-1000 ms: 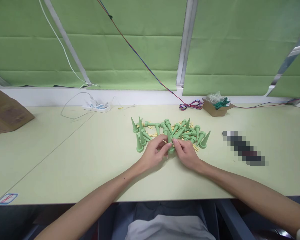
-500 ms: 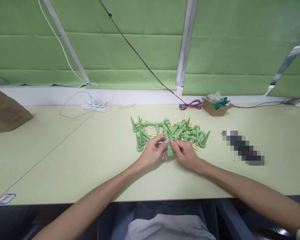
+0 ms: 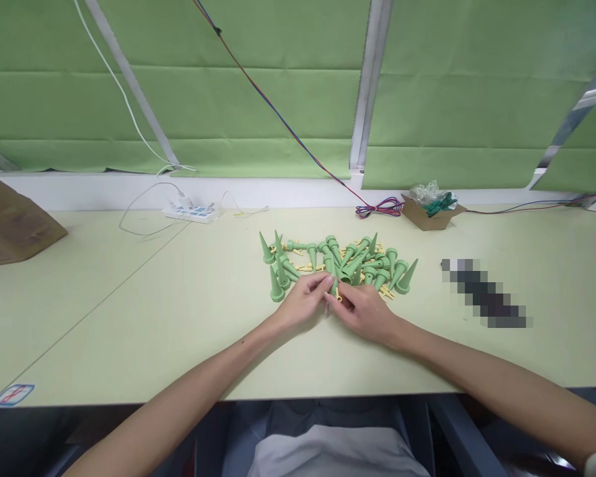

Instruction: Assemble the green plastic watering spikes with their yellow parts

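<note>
Green spike sits in left fingers, yellow piece in right fingers, sticker illegible.

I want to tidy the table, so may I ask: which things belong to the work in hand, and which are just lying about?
Seemingly in the work:
green spikes, one in left hand
yellow parts, one at right hand

Seemingly just lying about:
small box
coiled wire
power strip
large box
blurred item

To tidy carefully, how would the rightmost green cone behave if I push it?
The cone, standing on its wide end, may slide before tipping. Its straight sides suggest stiffness. If toppled, its taper may curve any roll.
</note>
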Available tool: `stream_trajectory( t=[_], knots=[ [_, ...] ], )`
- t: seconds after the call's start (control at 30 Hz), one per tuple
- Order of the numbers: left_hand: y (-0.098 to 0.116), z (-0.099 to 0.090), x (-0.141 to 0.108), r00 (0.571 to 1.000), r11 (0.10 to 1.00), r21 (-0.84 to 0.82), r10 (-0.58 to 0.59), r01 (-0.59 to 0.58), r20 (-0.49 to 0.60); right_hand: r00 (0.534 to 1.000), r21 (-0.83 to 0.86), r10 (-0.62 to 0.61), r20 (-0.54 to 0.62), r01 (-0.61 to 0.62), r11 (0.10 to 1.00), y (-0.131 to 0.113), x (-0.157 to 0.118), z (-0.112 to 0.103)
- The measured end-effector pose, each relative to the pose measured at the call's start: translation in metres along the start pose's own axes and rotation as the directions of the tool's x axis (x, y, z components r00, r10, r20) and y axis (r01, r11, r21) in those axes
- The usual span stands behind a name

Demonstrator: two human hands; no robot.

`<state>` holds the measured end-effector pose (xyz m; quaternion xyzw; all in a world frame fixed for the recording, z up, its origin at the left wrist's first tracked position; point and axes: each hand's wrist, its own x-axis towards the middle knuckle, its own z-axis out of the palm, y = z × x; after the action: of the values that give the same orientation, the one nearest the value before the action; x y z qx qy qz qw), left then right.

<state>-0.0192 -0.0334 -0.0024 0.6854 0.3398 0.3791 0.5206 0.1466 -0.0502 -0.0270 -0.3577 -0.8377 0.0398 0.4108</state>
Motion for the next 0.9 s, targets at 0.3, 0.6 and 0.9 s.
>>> stream_trajectory(
  t=[0.3,0.6,0.9],
  knots=[
    [-0.0008,-0.0017,-0.0002,0.999,1.0,-0.003,-0.005,0.006,0.035,0.998,0.003,-0.005,0.055,0.005,1.0,-0.0018,0.0009,-0.0016],
    [-0.0013,-0.0012,0.0002,0.999,1.0,0.004,-0.013,0.013,0.029,0.998,0.023,0.0,0.059,-0.001,1.0,-0.0013,0.001,-0.0007],
    [0.0016,0.0011,-0.0012,0.999,0.999,-0.031,-0.032,0.032,0.0,0.999,0.039,0.03,0.024,-0.031,0.999,0.0013,0.0001,0.0006]
  ],
)
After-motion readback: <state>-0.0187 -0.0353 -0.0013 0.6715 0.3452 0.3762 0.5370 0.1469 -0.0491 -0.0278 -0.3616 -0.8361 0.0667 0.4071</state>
